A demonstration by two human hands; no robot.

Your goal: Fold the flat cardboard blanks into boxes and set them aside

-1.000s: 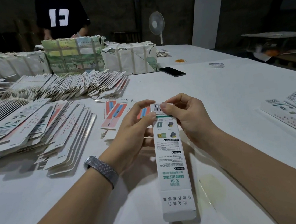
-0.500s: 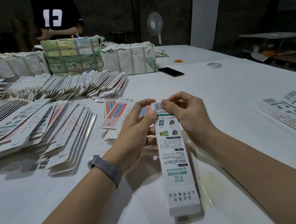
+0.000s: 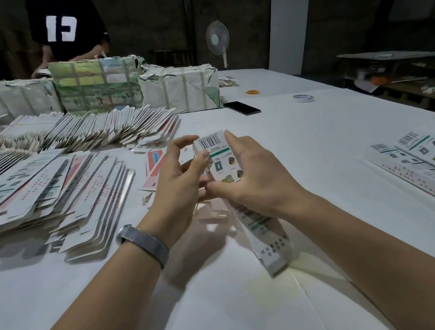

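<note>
Closing the far end flap of a long white printed cardboard box (image 3: 217,162).
Left hand (image 3: 178,187) and right hand (image 3: 255,177) both grip it; next, probably set it with the finished boxes (image 3: 425,164) on the white counter (image 3: 315,133).

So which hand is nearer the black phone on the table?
Right. The phone lies farther back on the table, right of centre. The right hand is below it, gripping the box; the left hand is further left.
</note>
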